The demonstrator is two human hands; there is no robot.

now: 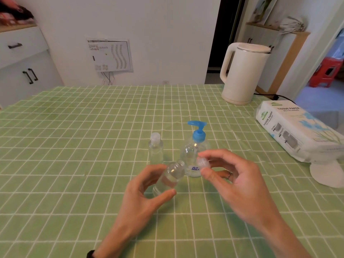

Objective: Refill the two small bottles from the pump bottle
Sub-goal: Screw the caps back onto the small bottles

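Note:
My left hand (143,190) grips a small clear bottle (168,180), tilted, its open neck pointing up and to the right, above the green checked tablecloth (74,146). My right hand (238,181) pinches that bottle's clear cap (203,163) between thumb and forefinger, just right of the neck. Behind both hands stands the clear pump bottle (191,151) with a blue pump head (198,130). A second small clear bottle (156,148), capped and upright, stands to the pump bottle's left.
A cream electric kettle (242,73) stands at the table's far right, its cord running right. A white pack of tissue paper (297,131) lies on the right edge over a white round base (327,174). White cabinets (24,62) are at left.

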